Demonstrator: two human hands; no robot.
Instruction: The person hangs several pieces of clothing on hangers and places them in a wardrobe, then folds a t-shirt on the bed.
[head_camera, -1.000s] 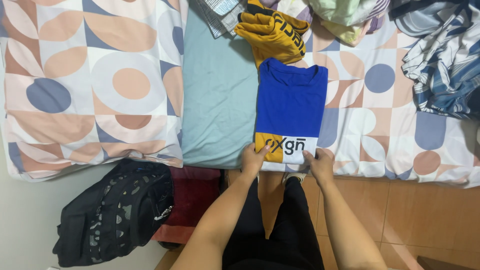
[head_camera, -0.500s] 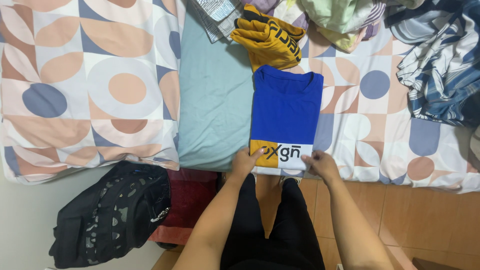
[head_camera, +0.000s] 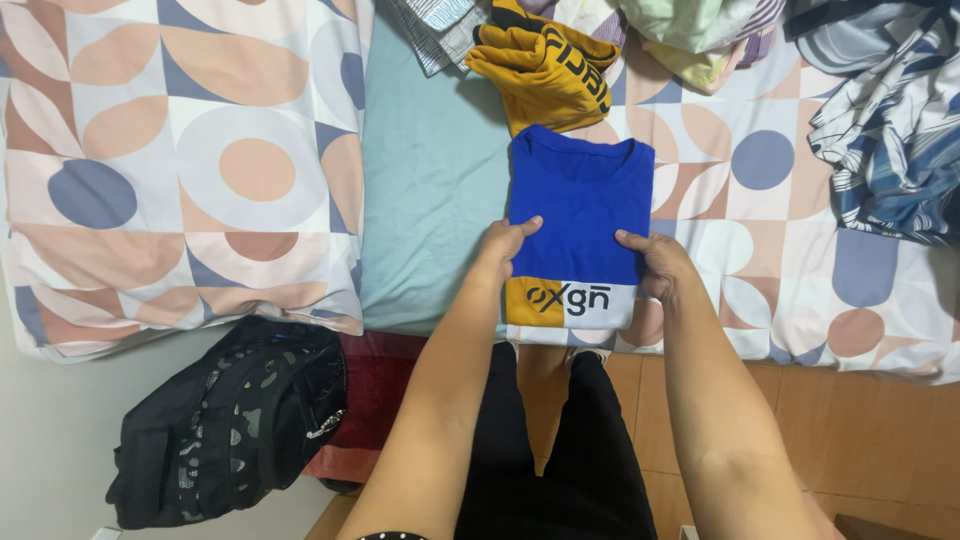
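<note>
At the near edge of the bed, a folded blue T-shirt with a yellow and white band at its near end lies flat on the patterned quilt; the left hand presses its left edge with fingers extended and loosely together, and the right hand rests on its right edge, thumb on top, fingers curled around the side. Just beyond the shirt lies a crumpled yellow garment with black printing, and a pale teal sheet shows to the left. On the floor, near left, sits a black backpack.
</note>
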